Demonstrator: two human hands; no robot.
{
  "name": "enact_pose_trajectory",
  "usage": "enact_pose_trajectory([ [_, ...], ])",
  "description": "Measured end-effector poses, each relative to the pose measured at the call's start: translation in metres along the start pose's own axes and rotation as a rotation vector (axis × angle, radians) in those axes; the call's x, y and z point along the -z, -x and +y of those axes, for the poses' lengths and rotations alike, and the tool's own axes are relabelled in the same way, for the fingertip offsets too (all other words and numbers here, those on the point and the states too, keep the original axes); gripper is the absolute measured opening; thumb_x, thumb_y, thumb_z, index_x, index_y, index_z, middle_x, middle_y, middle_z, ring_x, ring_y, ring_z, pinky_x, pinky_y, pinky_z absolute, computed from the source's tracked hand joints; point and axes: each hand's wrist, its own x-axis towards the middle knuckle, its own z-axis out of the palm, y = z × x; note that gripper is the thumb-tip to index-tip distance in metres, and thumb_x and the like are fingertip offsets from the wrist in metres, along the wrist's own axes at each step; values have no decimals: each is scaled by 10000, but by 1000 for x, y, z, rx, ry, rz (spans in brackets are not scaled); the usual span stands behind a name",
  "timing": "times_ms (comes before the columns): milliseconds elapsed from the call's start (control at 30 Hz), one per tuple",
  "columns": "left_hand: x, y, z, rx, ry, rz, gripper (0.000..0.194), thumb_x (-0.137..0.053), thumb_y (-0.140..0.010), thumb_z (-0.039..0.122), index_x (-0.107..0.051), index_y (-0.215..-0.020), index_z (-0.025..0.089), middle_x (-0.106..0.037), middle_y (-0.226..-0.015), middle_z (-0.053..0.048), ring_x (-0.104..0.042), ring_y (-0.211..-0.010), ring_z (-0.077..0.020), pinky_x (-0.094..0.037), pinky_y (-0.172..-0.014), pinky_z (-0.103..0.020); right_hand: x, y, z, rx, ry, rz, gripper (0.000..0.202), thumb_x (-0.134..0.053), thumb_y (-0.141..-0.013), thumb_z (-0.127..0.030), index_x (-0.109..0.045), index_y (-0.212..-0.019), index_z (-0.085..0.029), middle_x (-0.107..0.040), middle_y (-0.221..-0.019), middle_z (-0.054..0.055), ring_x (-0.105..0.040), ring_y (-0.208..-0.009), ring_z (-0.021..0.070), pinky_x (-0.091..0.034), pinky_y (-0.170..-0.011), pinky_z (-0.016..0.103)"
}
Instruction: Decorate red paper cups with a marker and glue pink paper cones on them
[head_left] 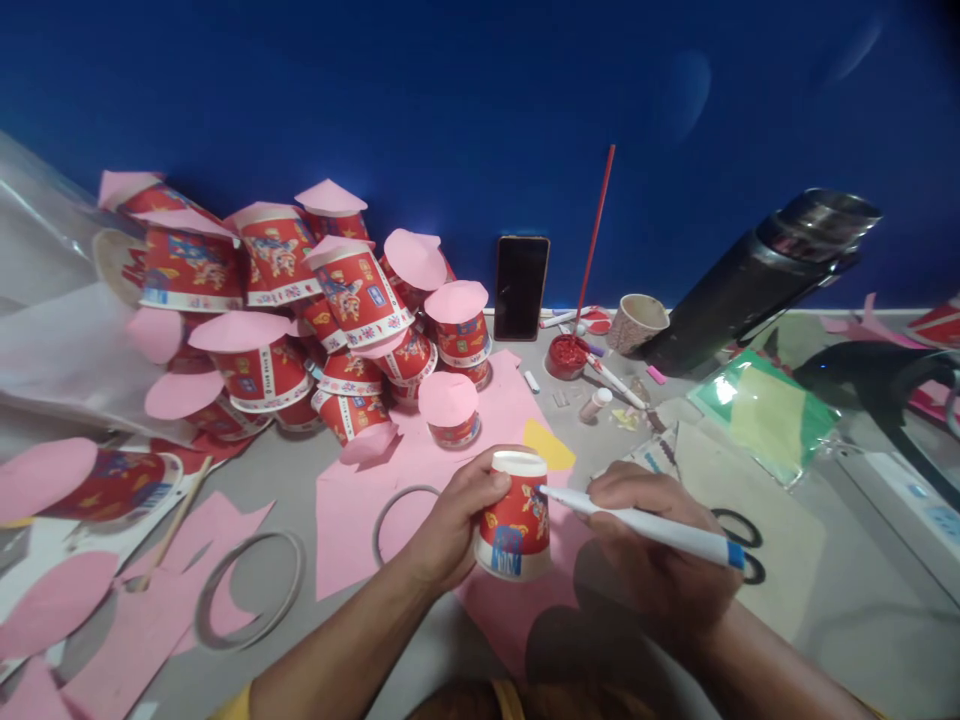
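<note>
My left hand (459, 515) is closed around a red patterned paper cup (516, 520), holding it by its left side. The cup is nearly upright, with a white band at top and bottom and a blue patch low on its wall. In my right hand (660, 540) I grip a white marker (645, 525) with a blue end. The marker's tip meets the cup's wall, or comes very close to it, near the upper right. Pink paper (487, 625) lies under both hands.
Red cups with pink cone tops (360, 290) are heaped at the back left. A phone (521, 288) leans on the blue wall. To the right are a black flask (739, 285), scissors (739, 530) and a green packet (712, 392). Tape rings (291, 590) lie left.
</note>
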Motion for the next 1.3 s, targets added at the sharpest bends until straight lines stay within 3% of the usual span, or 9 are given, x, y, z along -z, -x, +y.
enact_pose_trajectory([
  [200,0,2,-1,6,-6,0,402,-898,-769,374,-809,-1089,146,-805,-942,-93,-739,-815,-192,-577,-763,-259,-2,-1,-2,33,87,14,114,-666,-907,-116,-658,-950,-222,-744,-779,19,-726,-688,181,-568,-648,311],
  [700,-1,0,-2,4,-4,-21,376,-909,-773,367,-789,-1066,165,-791,-887,-67,-718,-730,-180,-557,-723,-269,1,-5,-2,71,104,-35,152,-640,-897,-89,-633,-961,-226,-740,-757,13,-722,-650,185,-558,-617,312],
  [967,-2,0,0,5,-10,-19,381,-912,-766,371,-781,-1062,169,-799,-924,-77,-747,-816,-225,-550,-732,-281,0,-8,-2,93,111,-23,153,-638,-886,-87,-647,-953,-223,-751,-744,31,-727,-636,199,-574,-604,325],
  [1300,-2,-2,-2,1,-24,0,409,-915,-751,369,-778,-1067,149,-802,-912,-84,-749,-799,-222,-559,-746,-292,3,-5,-3,4,125,9,125,-677,-884,-124,-682,-948,-232,-755,-787,26,-739,-671,195,-573,-617,308],
])
